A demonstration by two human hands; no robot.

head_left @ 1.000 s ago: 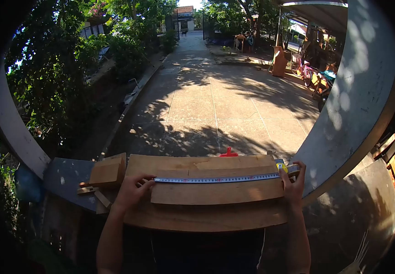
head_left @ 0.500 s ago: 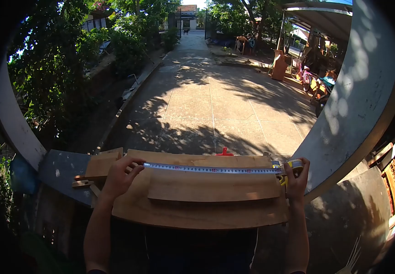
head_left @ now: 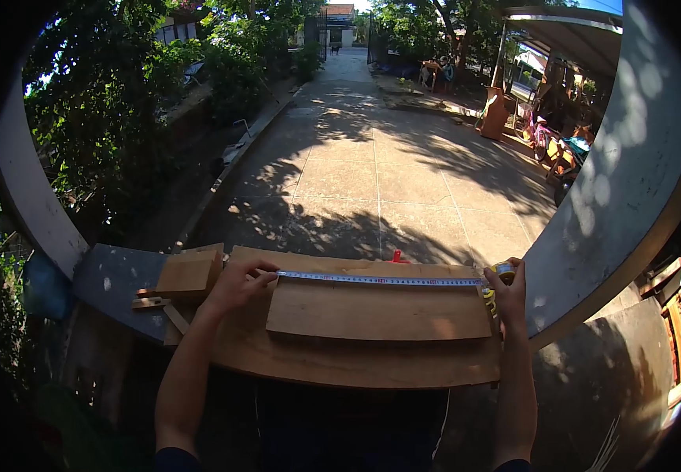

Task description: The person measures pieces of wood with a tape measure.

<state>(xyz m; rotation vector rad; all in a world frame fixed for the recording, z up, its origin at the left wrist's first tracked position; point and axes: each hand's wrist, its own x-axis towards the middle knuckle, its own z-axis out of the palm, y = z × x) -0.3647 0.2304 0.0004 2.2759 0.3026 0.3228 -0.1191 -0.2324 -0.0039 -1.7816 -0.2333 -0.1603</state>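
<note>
A tape measure's white blade is stretched straight along the far edge of a smaller wooden board. My left hand is closed at the blade's metal end, fingertips right by the board's far left corner. At the other end, my right hand grips the yellow tape measure case, thumb toward the blade. Beneath the smaller board lies a larger wooden board, showing on its near and far sides.
Wood blocks sit left of my left hand on a grey ledge. A red object shows past the larger board's far edge. Pale pillars rise on both sides, the right pillar near my right hand. Beyond stretches a paved yard.
My left hand has moved right with the blade's end, from beyond the smaller board's left side to its corner. The stretched blade is slightly shorter. The camera view has shifted a little.
</note>
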